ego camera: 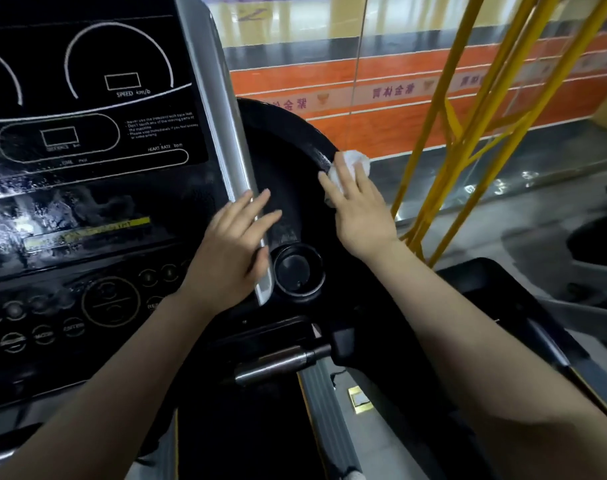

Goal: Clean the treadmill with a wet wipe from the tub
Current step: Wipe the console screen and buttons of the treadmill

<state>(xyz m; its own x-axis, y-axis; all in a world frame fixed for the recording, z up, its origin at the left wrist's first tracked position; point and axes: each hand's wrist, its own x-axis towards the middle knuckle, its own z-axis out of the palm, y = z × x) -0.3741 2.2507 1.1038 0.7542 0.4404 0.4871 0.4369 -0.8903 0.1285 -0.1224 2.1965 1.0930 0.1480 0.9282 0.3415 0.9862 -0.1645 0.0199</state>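
The right hand (359, 209) presses a crumpled white wet wipe (352, 164), mostly hidden under its straight fingers, against the treadmill console's black curved side rim (315, 147), while the left hand (232, 251) rests flat, fingers straight, on the silver trim strip (222, 109), its palm unseen.

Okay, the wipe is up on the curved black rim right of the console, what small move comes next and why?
Probably slide the right hand and its wet wipe down along the black rim toward the round cup holder. The rim above the wipe shows wet streaks, and the left hand rests flat on the silver trim, steadying.
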